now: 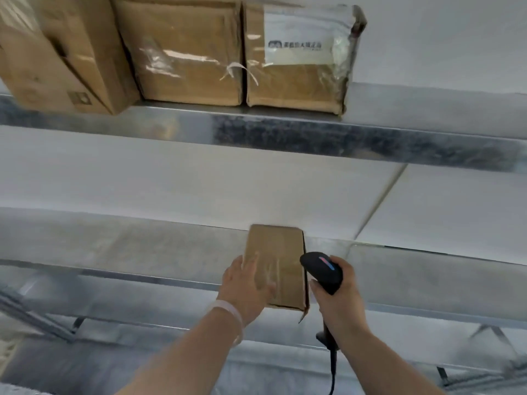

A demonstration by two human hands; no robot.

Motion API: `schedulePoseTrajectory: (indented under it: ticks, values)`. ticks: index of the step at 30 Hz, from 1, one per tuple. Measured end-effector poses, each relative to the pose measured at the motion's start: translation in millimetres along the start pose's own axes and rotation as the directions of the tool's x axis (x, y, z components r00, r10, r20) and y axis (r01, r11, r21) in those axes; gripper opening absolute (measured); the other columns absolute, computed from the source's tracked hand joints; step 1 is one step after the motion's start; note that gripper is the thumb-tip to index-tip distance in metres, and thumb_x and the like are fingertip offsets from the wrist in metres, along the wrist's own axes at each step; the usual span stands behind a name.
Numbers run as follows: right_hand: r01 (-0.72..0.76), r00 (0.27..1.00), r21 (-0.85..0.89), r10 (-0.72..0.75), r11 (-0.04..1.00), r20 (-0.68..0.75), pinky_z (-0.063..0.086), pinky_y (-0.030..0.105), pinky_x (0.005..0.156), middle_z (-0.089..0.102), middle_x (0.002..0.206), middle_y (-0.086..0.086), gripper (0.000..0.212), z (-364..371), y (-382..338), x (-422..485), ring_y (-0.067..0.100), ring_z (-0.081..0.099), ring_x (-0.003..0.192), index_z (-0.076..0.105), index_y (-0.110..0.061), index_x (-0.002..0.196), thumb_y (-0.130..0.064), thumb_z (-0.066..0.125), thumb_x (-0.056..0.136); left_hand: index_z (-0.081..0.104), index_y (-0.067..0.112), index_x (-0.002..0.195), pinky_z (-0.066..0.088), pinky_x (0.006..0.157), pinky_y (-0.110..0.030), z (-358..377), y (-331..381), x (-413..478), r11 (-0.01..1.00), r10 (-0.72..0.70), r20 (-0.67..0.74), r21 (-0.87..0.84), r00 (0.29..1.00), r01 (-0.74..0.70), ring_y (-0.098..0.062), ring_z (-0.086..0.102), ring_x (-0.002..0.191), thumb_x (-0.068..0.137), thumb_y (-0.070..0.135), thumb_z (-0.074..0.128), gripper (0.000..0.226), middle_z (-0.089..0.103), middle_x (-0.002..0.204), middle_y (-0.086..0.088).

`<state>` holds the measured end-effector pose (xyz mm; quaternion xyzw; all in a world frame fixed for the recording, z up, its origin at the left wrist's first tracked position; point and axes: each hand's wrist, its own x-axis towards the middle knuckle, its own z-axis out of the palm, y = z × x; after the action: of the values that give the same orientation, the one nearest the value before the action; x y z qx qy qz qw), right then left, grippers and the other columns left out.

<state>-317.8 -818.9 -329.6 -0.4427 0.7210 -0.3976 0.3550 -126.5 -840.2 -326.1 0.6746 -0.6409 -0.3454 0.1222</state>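
Brown corrugated cardboard forms the small rectangular box (275, 258), which lies flat on the lower grey metal shelf (128, 252) with its near end at the shelf's front edge. The left hand (248, 289), with a white band on its wrist (228, 309), rests on the near left part of the box top. Its fingers look straight and slightly apart, though blur softens them. The right hand (339, 303) has its fingers wrapped tight round the grip of a black handheld barcode scanner (322, 270), whose head sits just beside the box's right edge.

Judging by its size, the box is probably light enough for one hand. It should be stiff across its faces but easy to dent at the corners. Glossy clear tape on top may let a flat palm slide, and a flap at the near right corner looks loose. The safer hold is likely across the narrow width, with the thumb on one long side and the fingers on the other.

Its long axis runs front to back, from the person toward the white wall, broad face upward. Three larger cardboard boxes (185, 49) stand on the upper metal shelf (285, 132).
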Motion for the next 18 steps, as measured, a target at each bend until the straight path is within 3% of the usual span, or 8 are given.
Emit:
schedulePoseTrajectory:
  ticks: [4,10,15,18]
  values:
    - [0.003,0.998,-0.014,-0.002,1.000,0.056,0.054,0.036,0.073,0.062,0.107,-0.009,0.055,4,9,27,0.022,0.065,0.087,0.041,-0.048,0.116,-0.017,0.071,0.084,0.004,0.032,0.160,0.012,0.124,-0.042,15,4,16,0.995,-0.093,0.014,0.044,0.996,0.092,-0.030,0.000,0.154,0.099,0.052,0.050,0.078,-0.002,0.168,-0.005]
    - [-0.029,0.988,0.061,0.020,0.998,0.151,0.059,0.046,0.077,0.058,0.107,-0.014,0.053,13,14,39,0.023,0.066,0.086,0.044,-0.043,0.118,-0.015,0.073,0.084,0.010,0.032,0.159,0.022,0.123,-0.043,24,3,22,0.983,-0.112,-0.009,0.142,0.994,0.113,-0.030,0.010,0.152,0.096,0.050,0.055,0.080,0.006,0.167,-0.002]
    - [-0.048,0.986,0.133,0.025,0.990,0.168,0.060,0.043,0.063,0.060,0.104,-0.008,0.052,16,10,23,0.024,0.065,0.068,0.046,-0.039,0.118,-0.011,0.073,0.084,0.019,0.038,0.157,0.023,0.123,-0.043,27,-6,14,0.988,-0.112,-0.036,0.105,0.993,0.115,-0.029,0.010,0.151,0.093,0.047,0.060,0.077,0.007,0.166,-0.003]
    - [0.026,0.989,0.156,-0.048,0.987,0.140,0.059,0.039,0.070,0.061,0.109,-0.011,0.054,17,1,-1,0.027,0.067,0.078,0.046,-0.045,0.113,-0.010,0.074,0.083,0.025,0.041,0.154,0.023,0.121,-0.042,21,-15,2,0.993,-0.118,-0.074,0.011,0.990,0.119,-0.029,0.014,0.150,0.089,0.055,0.063,0.077,0.012,0.164,-0.003]
